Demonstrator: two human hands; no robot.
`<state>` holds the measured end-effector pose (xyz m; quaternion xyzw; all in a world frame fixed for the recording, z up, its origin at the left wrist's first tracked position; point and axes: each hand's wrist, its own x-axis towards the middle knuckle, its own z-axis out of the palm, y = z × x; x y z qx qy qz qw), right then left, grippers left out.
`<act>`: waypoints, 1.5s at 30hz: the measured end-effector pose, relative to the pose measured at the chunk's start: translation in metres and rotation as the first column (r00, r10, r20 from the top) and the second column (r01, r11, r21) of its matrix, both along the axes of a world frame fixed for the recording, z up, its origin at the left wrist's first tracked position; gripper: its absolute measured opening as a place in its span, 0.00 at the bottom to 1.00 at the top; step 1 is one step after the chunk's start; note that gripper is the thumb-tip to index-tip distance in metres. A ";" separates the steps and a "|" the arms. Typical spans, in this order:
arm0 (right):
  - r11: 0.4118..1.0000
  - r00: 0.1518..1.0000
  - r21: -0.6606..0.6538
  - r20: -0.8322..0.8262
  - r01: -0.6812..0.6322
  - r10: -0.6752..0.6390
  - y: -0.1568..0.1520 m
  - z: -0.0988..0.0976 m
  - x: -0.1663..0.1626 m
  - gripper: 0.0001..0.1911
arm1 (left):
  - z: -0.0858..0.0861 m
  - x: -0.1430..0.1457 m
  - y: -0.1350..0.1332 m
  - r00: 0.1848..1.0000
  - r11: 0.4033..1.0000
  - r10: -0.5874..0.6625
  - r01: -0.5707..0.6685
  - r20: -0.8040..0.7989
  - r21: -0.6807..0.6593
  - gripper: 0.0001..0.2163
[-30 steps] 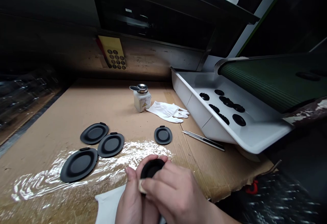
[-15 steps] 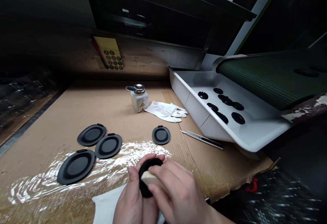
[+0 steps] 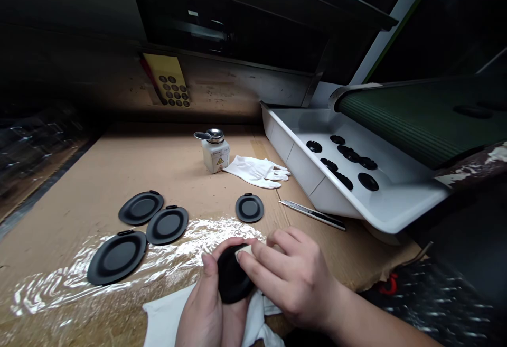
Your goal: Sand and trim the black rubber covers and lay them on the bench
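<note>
Low in the middle of the view, my left hand (image 3: pixel 206 305) cradles a round black plastic disc (image 3: pixel 233 279), fingers behind it and thumb along its left edge. My right hand (image 3: pixel 297 278) pinches a small pale pad (image 3: pixel 246 250) against the disc's upper right edge; the fingers cover most of the pad, so its exact kind is unclear. Beneath the hands lies a white cloth (image 3: pixel 166 312), perhaps a glove. Just beyond them a single black disc with a small tab (image 3: pixel 249 208) rests on the cardboard. Three similar black discs (image 3: pixel 167 225) lie grouped to the left.
A white bottle with a metal pump top (image 3: pixel 216 152) stands behind, beside a white glove (image 3: pixel 257 171). A utility knife (image 3: pixel 312 214) lies near the white tray (image 3: pixel 301 165), which holds several black discs (image 3: pixel 368 181). A green conveyor belt (image 3: pixel 404 120) ends above the tray.
My right hand has moved up and right with the pale pad, from the disc's middle to its upper right edge. More of the disc's face shows. My left hand stays nearly still.
</note>
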<state>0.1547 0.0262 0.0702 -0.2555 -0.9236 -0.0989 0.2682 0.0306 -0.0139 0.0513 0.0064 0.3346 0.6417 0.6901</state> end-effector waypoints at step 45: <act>0.941 0.983 -0.299 -0.051 0.156 -0.179 0.010 -0.027 0.049 0.10 | 0.007 0.000 -0.001 0.988 0.997 0.064 -0.070 -0.138 -0.041 0.14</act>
